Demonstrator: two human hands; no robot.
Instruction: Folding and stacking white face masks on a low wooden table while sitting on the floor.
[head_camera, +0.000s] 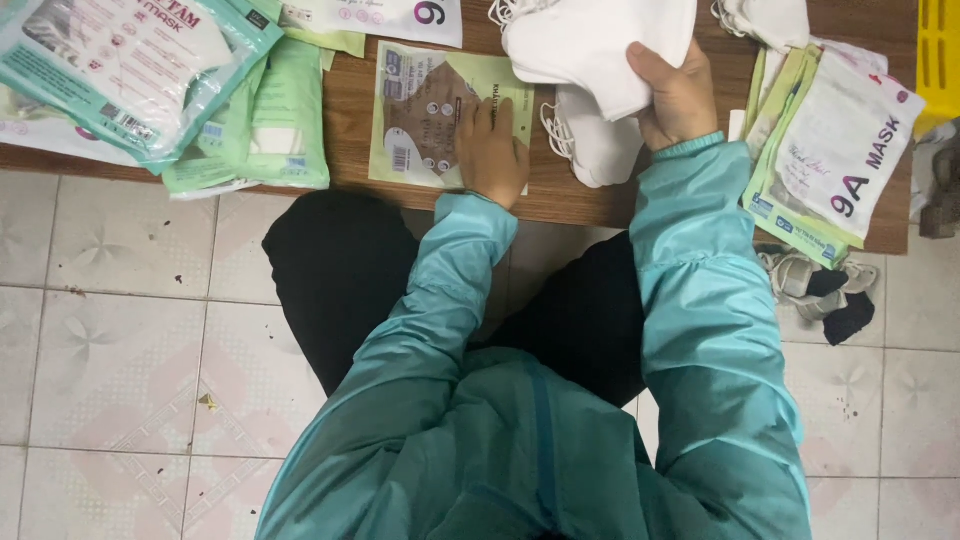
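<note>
My left hand (493, 150) lies flat, fingers together, on a pale green mask packet (425, 110) with a brown mask printed on it, which rests on the low wooden table (345, 110). My right hand (678, 95) grips a stack of white folded face masks (590, 40) held just above the table. Another white mask (597, 148) with ear loops lies on the table between my two hands. Both arms wear teal jacket sleeves.
Green and white mask packets (130, 70) are piled at the table's left, and more packets (835, 150) are stacked at its right. A yellow crate (938, 55) stands at far right. Sandals (815, 285) lie on the tiled floor under the table's right side.
</note>
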